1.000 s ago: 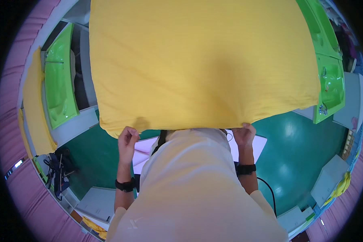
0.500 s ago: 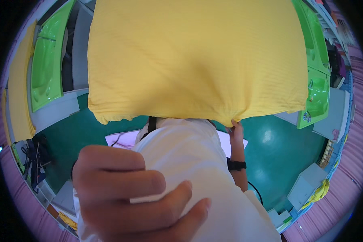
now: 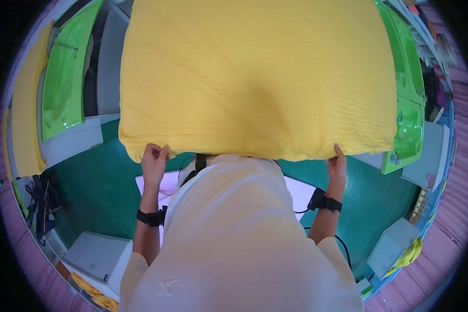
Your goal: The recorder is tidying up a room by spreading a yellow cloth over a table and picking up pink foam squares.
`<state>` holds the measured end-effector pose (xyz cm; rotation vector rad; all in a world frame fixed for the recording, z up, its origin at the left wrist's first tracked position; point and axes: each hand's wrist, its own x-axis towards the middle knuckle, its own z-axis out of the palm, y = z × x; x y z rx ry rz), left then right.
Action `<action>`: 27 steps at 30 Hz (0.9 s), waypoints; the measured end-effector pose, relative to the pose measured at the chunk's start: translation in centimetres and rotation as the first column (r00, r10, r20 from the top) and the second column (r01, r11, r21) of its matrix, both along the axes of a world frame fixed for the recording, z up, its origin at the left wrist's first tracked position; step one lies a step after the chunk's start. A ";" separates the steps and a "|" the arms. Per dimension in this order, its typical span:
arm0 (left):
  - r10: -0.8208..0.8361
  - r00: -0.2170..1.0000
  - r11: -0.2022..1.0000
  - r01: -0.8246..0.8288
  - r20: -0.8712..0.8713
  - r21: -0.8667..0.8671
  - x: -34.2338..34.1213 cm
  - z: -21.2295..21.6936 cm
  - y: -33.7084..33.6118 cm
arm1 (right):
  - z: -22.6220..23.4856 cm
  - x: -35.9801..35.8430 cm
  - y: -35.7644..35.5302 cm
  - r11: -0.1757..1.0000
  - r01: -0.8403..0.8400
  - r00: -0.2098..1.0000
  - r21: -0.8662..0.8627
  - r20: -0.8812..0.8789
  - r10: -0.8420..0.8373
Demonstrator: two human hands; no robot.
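A yellow ribbed sheet [image 3: 218, 78] covers a bed-like surface ahead of me and hangs a little over its near edge. At the near left corner my left hand [image 3: 155, 160] has its fingers closed on the sheet's hem. Toward the near right corner, my right hand [image 3: 336, 164] holds the same hem, one finger on top and the others partly hidden below the cloth. Small folds run along the hem between my hands. Black bands circle both wrists.
Green basins [image 3: 65, 78] stand at the left beside another yellow-covered surface [image 3: 26, 104]. More green basins [image 3: 410, 127] line the right side. White cabinets [image 3: 96, 255] stand on the green floor [image 3: 88, 182]. A black cable [image 3: 346, 249] hangs by my right arm.
My left hand has come from in front of my chest to the sheet's left corner and grasped the hem. My right hand has shifted right along the edge, and the bunched cloth there is flatter.
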<state>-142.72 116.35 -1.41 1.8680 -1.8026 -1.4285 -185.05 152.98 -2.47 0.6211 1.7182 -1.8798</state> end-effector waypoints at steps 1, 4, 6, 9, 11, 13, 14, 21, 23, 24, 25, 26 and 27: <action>0.015 1.000 1.000 -0.015 -0.001 -0.004 0.5 -0.3 0.1 | -0.2 -1.0 0.9 1.000 -0.015 1.000 -0.004 -0.001 0.015; 0.501 0.835 0.865 -0.493 -0.228 0.096 0.9 -0.9 0.1 | -0.3 -2.1 3.6 0.969 -0.167 0.985 0.183 0.068 0.157; 0.569 0.760 0.822 -0.516 -0.315 0.240 1.9 -1.0 0.0 | -0.4 -1.7 4.1 0.996 -0.086 0.996 -0.024 -0.013 0.085; 0.654 0.621 0.756 -0.517 -0.431 0.402 2.0 -1.2 0.2 | 0.5 -0.4 3.5 0.920 0.057 0.993 -0.387 -0.076 -0.094; 0.673 0.569 0.739 -0.524 -0.472 0.423 1.7 -1.3 0.4 | 0.1 0.1 3.7 0.796 -0.004 0.983 -0.606 -0.148 -0.108; 0.730 0.523 0.683 -0.541 -0.440 0.491 1.3 -1.4 0.2 | -0.5 -0.1 3.6 0.796 0.069 0.976 -0.602 -0.126 -0.180; 0.727 0.525 0.686 -0.539 -0.443 0.489 1.2 -1.5 0.0 | -0.6 -0.1 3.5 0.781 0.106 0.975 -0.616 -0.090 -0.202; 0.796 0.486 0.596 -0.521 -0.361 0.612 0.2 -1.7 -1.6 | -8.5 -0.7 10.8 0.940 0.318 0.946 -0.125 0.101 -0.307; 0.778 0.479 0.622 -0.505 -0.405 0.598 -0.5 -1.2 -1.5 | -9.4 -0.7 10.9 0.967 0.246 0.969 -0.061 0.030 -0.245; 0.768 0.424 0.641 -0.489 -0.480 0.592 -0.9 -1.0 -1.7 | -9.7 -0.8 10.9 0.984 0.177 0.983 0.009 -0.041 -0.176; 0.748 0.371 0.663 -0.467 -0.551 0.585 -1.4 -0.9 -2.0 | -9.6 -1.1 10.7 0.983 0.184 0.982 0.007 -0.041 -0.184; 0.745 0.374 0.666 -0.465 -0.552 0.583 -1.6 -0.8 -2.1 | -9.4 -2.0 10.2 0.944 0.162 0.987 0.288 -0.070 -0.148; 0.733 0.318 0.676 -0.444 -0.602 0.588 -1.8 -0.6 -2.1 | -9.0 -2.5 9.9 0.827 0.136 0.991 0.546 -0.087 -0.106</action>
